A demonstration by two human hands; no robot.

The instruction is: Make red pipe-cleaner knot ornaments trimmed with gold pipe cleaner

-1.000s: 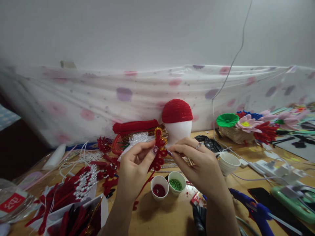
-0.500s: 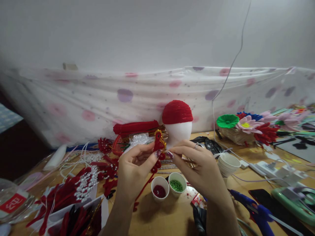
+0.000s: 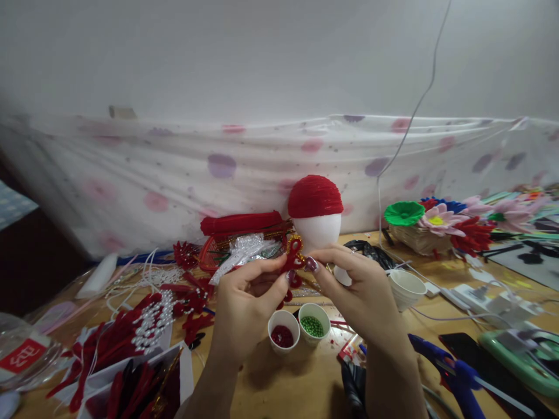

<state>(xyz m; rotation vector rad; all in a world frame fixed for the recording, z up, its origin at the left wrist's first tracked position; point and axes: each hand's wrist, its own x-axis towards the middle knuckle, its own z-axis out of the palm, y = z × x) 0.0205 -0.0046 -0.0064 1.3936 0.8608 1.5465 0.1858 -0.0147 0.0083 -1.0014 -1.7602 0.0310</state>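
A table (image 3: 279,387) is stretching under the hands. Beyond them, a dummy head (image 3: 315,228) is standing. The left hand (image 3: 251,299) and right hand (image 3: 356,286) are pinching a red ornament (image 3: 295,260) between them, the right at its gold trim (image 3: 301,256). Below, two cups (image 3: 283,350) are holding red bits (image 3: 282,336) and green beads (image 3: 311,326).

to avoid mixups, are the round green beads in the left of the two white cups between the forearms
No, the round green beads sit in the right white cup; the left white cup holds dark red pieces.
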